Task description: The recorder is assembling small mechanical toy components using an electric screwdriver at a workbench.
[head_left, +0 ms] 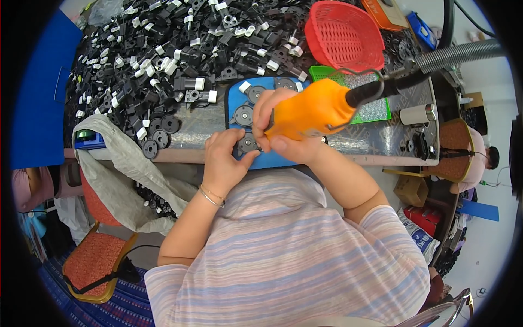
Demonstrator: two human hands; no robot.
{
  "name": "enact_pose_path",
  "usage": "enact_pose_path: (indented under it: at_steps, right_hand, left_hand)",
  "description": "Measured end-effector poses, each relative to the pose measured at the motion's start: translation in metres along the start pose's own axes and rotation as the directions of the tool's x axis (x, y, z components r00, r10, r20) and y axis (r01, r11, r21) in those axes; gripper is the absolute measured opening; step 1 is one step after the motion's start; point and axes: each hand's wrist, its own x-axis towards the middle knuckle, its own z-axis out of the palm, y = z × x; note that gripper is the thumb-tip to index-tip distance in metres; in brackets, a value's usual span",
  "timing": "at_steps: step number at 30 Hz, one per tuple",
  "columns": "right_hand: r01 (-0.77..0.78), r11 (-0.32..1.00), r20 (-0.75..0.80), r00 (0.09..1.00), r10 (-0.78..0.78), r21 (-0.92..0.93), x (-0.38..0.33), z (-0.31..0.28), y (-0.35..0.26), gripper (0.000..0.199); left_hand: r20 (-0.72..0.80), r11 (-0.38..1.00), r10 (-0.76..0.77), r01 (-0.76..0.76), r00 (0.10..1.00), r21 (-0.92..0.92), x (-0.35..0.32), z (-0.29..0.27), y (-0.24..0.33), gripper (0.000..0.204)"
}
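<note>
The right hand is wrapped tight around an orange power driver, its grip closed on the tool's body, with a black cord end and a grey ribbed hose running off to the upper right. The tool's nose is hidden behind the fingers, pointing down at a blue jig that lies on the worktop near its front edge. The left hand rests at the jig's lower edge, fingers curled onto a black round disc seated there, its grip pinching or pressing the part (which of the two I cannot tell). More discs sit in the jig, one at, and loose ones lie just left of it. A large heap of black and white plastic parts covers the worktop's far left. A red mesh basket stands tilted at the far middle, with a green mesh tray below it, partly hidden by the tool. To the right stands a white cylinder. A grey cloth bag hangs over the worktop's front left. Packages show low on the right: a brown carton and, beneath it, a white printed sack beside something red.
</note>
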Motion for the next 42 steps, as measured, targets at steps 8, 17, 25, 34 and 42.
enact_pose_path:
  at_steps: [8,17,25,34,42]
  right_hand:
    - [0.127,0.99,0.164,0.977,-0.136,0.059,0.021,-0.006,-0.029,0.037]
    - [0.315,0.93,-0.266,0.895,-0.358,-0.19,-0.012,-0.08,-0.075,0.029]
    - [0.326,0.869,-0.525,0.697,-0.488,-0.373,-0.055,-0.14,-0.081,0.022]
    - [0.26,0.856,-0.523,0.7,-0.486,-0.446,-0.055,-0.154,-0.065,0.025]
    - [0.238,0.861,-0.518,0.716,-0.468,-0.449,-0.054,-0.153,-0.064,0.023]
  left_hand:
    - [-0.016,1.0,0.004,-0.004,1.0,-0.006,-0.001,0.0,0.002,0.041]
    - [-0.017,0.996,0.065,-0.064,0.998,0.061,-0.003,0.005,0.018,0.045]
    - [0.072,1.0,-0.009,0.011,0.997,-0.025,0.002,0.019,0.027,0.048]
    - [0.123,0.998,-0.012,0.02,0.992,-0.06,0.008,0.027,0.03,0.05]
    - [0.128,0.998,0.002,0.006,0.992,-0.059,0.011,0.033,0.032,0.051]
